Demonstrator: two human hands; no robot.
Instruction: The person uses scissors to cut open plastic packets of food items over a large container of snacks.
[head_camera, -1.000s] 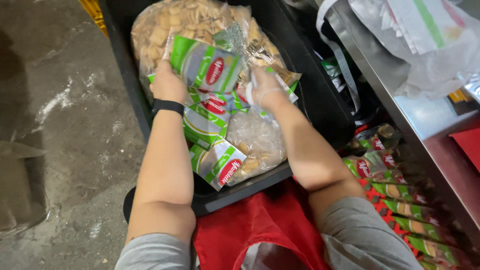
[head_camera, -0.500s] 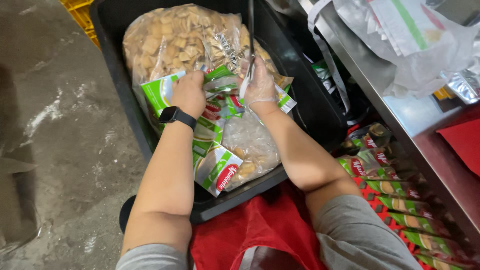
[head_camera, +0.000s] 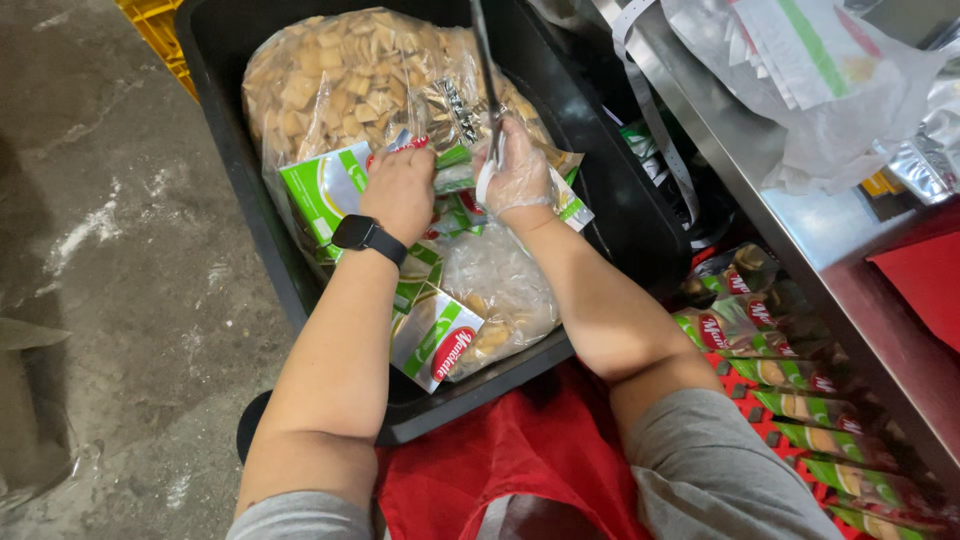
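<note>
The green-and-white snack packets (head_camera: 330, 190) lie in a loose heap inside the black tub (head_camera: 620, 215), on top of a big clear bag of square crackers (head_camera: 350, 75). My left hand (head_camera: 402, 190) is closed around a few packets near the top of the heap. My gloved right hand (head_camera: 515, 175) pinches a thin dark strip that rises out of view. More packets (head_camera: 435, 340) lie loose nearer me, not yet gathered; filled packs sit in rows (head_camera: 800, 400) below the steel counter (head_camera: 800, 240).

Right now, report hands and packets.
Left hand gripping green-and-white packets. Gloved right hand on same stack. Clear cracker bag beneath, inside black bin.
</note>
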